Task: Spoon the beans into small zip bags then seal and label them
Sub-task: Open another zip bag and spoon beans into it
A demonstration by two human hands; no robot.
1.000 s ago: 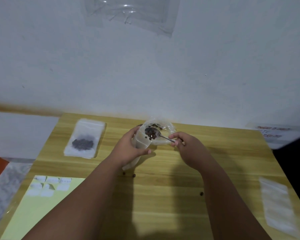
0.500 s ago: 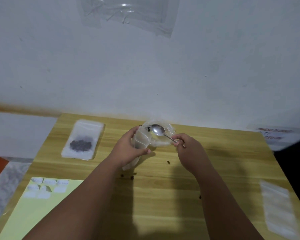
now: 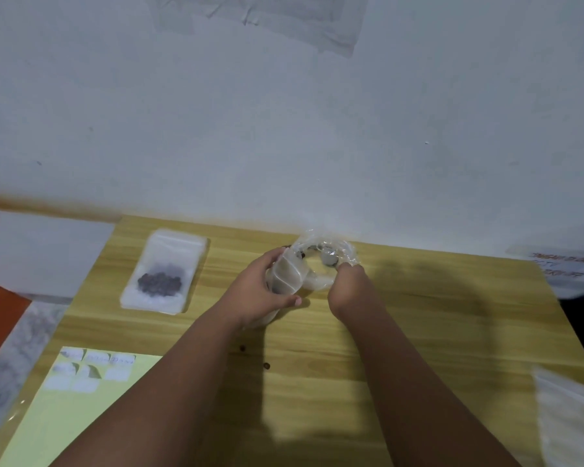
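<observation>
Looking down from the head camera, the left hand [image 3: 260, 293] grips the small zip bag [image 3: 288, 277], fingers and thumb curled round its body so that the mouth gapes. The bag's long axis runs from under that palm up and away toward the clear bean bag [image 3: 327, 252]. The right hand [image 3: 348, 288] has its fingers curled tight and dipped into the bean bag's crumpled rim. A grey rounded shape just beyond those fingertips looks like the bowl of the spoon [image 3: 328, 260]; the handle is hidden inside the fist, so the grip on it is a judgement. The zip bag's open mouth lies just beside the right fingers, on their left and slightly nearer the person, so a loaded spoon would probably need only a short swing leftward. A few loose beans [image 3: 242, 348] lie on the table [image 3: 435, 332], nearer the person than both sets of fingers. A filled zip bag [image 3: 164, 271] sits well to the left of the left fingers.
</observation>
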